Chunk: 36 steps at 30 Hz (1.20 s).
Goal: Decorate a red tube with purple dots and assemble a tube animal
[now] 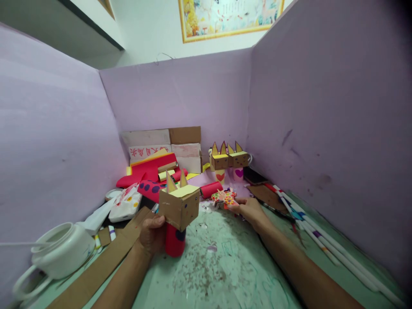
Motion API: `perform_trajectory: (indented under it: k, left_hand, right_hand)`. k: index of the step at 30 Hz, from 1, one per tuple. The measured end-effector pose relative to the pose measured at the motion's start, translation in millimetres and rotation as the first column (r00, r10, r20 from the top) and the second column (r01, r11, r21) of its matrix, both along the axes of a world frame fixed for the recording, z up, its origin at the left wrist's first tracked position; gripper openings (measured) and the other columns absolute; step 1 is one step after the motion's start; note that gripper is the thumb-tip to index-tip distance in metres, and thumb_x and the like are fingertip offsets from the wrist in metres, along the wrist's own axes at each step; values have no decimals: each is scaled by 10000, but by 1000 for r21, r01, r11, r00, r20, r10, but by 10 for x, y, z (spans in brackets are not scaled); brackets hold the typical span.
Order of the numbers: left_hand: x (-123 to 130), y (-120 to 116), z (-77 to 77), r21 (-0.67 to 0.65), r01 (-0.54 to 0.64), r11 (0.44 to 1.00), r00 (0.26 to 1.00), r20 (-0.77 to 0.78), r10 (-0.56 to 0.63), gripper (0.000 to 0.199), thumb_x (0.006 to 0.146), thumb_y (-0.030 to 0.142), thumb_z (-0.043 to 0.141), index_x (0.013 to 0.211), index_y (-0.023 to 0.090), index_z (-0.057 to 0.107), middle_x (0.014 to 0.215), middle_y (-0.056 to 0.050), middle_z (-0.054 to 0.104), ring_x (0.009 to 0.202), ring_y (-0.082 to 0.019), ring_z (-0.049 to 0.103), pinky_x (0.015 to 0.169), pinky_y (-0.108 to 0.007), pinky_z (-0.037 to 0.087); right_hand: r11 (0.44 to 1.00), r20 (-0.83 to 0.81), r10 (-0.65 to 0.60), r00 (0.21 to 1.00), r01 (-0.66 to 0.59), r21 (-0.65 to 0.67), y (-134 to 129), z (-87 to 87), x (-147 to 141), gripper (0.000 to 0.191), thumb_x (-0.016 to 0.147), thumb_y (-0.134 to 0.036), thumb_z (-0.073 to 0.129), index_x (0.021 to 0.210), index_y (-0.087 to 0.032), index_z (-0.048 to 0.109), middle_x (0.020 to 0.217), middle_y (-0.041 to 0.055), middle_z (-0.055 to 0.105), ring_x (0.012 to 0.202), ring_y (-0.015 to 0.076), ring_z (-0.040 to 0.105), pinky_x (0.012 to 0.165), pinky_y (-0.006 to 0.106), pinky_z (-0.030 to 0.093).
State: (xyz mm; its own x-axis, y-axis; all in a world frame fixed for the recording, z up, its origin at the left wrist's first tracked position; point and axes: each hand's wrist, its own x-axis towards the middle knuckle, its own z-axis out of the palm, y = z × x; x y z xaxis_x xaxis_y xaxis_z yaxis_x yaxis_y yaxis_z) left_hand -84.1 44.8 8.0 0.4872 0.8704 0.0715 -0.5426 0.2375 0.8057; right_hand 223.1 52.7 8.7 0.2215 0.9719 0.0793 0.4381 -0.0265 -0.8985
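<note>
My left hand [154, 234] is closed round the side of a cardboard animal figure, whose box head [180, 206] has two pointed ears and a yellow top. Its red tube body [174, 244] carries a dark spot and stands on or just above the table. Farther forward, my right hand [249, 210] pinches the edge of a colourful patterned paper piece [224, 198]. The fingertips partly cover that piece. A red paper roll [211, 189] lies just beyond it. Two similar eared figures [219, 162] stand at the back right, with hearts on their bodies.
A white teapot [64, 251] and a long cardboard strip [106, 262] lie at left. Red paper [151, 169] and a cardboard sheet [185, 134] fill the back left. Several markers [317, 238] line the right side. Purple partition walls [180, 94] enclose the green table [225, 274].
</note>
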Motion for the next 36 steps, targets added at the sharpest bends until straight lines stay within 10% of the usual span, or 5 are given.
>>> perform_trajectory:
  k: [4,7,11,22,36]
  left_hand:
    - [19,9,-10,0,27,1000,1000,14,-27,557,646,310,742,1172,139,674,1061,-141,761,932,-349,720,830,-430,548]
    - [48,10,-34,26,52,998,996,66,-54,530,659,279,736,1167,134,690,1063,-130,768,939,-336,722,845,-421,554]
    - [113,-14,-38,55,74,996,988,131,-81,447,679,206,716,1120,140,726,1064,-84,777,948,-289,726,858,-371,561]
    - [171,-37,-50,32,177,984,981,73,-179,417,708,219,709,1119,150,736,1050,-83,779,897,-280,731,838,-367,559]
    - [201,-75,-11,-12,115,993,993,36,-115,410,653,228,747,1057,156,743,972,-79,785,856,-281,731,799,-367,561]
  right_hand:
    - [987,242,-158,957,163,2,-79,75,37,136,616,-303,695,675,-181,685,727,130,702,904,399,647,747,444,460]
    - [929,259,-190,947,89,358,-195,230,-32,326,685,-162,545,992,-162,658,1034,166,716,1060,358,626,933,508,434]
    - [700,7,193,981,-143,700,-430,394,-271,583,711,-49,435,1264,-234,426,1158,92,676,1164,245,599,1034,477,417]
    - [546,180,323,929,-338,766,-546,482,-566,775,582,45,389,1297,-254,353,1058,58,608,1078,240,568,967,476,435]
    - [530,250,323,913,-393,751,-537,521,-621,783,575,55,388,1288,-266,354,1033,50,602,992,240,556,915,470,443]
